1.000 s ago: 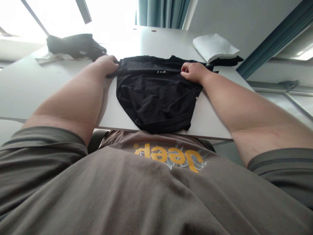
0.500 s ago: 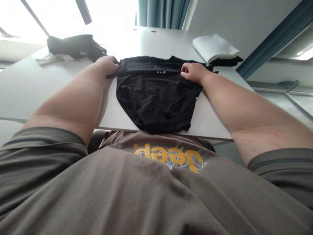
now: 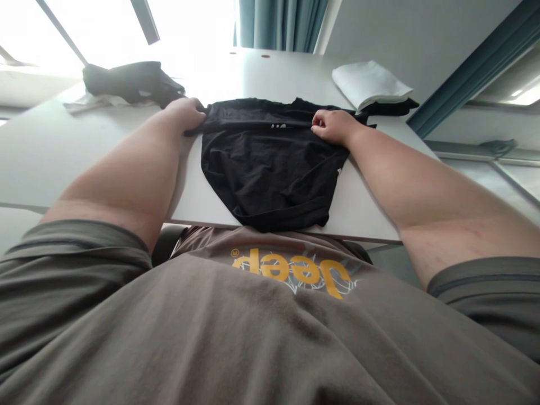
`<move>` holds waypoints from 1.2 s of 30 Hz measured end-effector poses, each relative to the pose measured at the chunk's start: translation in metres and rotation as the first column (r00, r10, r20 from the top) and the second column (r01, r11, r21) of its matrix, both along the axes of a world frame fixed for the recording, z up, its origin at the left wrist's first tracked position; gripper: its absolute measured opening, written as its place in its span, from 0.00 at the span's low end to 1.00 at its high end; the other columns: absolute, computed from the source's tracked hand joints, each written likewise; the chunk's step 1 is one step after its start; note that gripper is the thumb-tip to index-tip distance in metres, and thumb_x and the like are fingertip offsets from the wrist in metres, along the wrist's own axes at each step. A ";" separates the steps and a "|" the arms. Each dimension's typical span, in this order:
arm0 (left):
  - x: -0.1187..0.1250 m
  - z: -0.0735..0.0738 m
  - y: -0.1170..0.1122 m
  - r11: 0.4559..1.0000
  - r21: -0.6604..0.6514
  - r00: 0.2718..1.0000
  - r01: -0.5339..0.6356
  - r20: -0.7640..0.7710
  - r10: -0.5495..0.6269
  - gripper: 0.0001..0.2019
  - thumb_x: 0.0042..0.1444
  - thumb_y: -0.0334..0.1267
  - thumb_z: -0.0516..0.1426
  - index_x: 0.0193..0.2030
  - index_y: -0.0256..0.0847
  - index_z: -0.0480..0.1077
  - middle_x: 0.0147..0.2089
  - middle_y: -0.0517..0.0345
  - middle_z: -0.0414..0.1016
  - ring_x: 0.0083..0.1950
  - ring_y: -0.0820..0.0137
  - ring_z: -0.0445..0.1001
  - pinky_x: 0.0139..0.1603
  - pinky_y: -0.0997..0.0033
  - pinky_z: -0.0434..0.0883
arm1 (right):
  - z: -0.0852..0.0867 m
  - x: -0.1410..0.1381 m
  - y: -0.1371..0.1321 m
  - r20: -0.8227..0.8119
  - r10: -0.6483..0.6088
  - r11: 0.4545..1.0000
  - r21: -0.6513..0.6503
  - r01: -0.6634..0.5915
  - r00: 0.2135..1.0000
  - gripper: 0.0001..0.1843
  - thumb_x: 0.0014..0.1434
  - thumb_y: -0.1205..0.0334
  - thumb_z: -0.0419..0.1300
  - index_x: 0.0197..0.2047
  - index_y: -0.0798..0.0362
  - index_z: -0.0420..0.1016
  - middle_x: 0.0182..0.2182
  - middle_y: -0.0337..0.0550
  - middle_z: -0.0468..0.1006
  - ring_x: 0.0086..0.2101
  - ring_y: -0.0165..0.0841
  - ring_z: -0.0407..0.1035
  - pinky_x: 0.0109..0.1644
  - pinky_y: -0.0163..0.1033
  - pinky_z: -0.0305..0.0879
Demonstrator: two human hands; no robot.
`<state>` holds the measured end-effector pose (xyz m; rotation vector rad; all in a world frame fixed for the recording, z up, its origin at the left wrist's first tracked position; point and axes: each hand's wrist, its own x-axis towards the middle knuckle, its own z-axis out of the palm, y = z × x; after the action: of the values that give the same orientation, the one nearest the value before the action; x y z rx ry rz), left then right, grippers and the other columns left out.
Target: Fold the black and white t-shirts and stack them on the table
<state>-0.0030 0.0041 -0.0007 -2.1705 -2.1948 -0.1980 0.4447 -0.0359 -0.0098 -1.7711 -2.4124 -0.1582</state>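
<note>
Spreading looks mostly done, we judge: the black, wrinkled fabric garment (image 3: 270, 169) lies across the white, flat-topped bench (image 3: 371, 216), creases remaining, no finished fold. We note the left hand (image 3: 185, 112) gripping its far left corner; the right hand (image 3: 335, 125), fingers curled, pinches its right side.

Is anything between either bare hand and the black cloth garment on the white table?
Nothing visible: the left hand touches the black cloth garment at its far left end, the right hand its upper right part. The crumpled dark cloth and folded white cloth lie beyond the hands, not in between.
</note>
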 end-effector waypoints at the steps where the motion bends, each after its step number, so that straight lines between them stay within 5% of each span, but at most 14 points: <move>1: 0.000 0.000 0.000 1.000 0.002 1.000 -0.001 -0.009 0.001 0.28 0.64 0.51 0.60 0.68 0.43 0.76 0.63 0.51 0.77 0.58 0.52 0.74 0.59 0.55 0.72 | 0.000 0.000 0.000 -0.001 0.002 1.000 -0.004 -0.002 1.000 0.18 0.69 0.57 0.57 0.57 0.55 0.79 0.51 0.54 0.82 0.47 0.45 0.74 0.53 0.45 0.65; 24: -0.002 -0.002 0.006 1.000 0.002 1.000 0.023 -0.001 -0.023 0.28 0.65 0.46 0.63 0.68 0.35 0.75 0.65 0.46 0.76 0.60 0.49 0.74 0.63 0.50 0.73 | -0.002 0.003 0.005 -0.007 0.014 1.000 0.012 -0.014 1.000 0.17 0.70 0.58 0.59 0.56 0.57 0.80 0.49 0.53 0.83 0.46 0.43 0.74 0.52 0.44 0.65; 36: -0.002 -0.001 0.006 1.000 0.001 1.000 0.029 -0.007 -0.029 0.26 0.66 0.46 0.61 0.68 0.40 0.76 0.64 0.49 0.77 0.56 0.53 0.75 0.61 0.52 0.73 | -0.004 0.005 0.008 -0.004 0.023 1.000 0.009 -0.023 1.000 0.18 0.70 0.57 0.58 0.56 0.57 0.79 0.49 0.53 0.83 0.47 0.44 0.75 0.52 0.45 0.65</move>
<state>-0.0046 0.0105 -0.0021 -2.2000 -2.1597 -0.1930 0.4500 -0.0277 -0.0133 -1.7377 -2.4240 -0.1631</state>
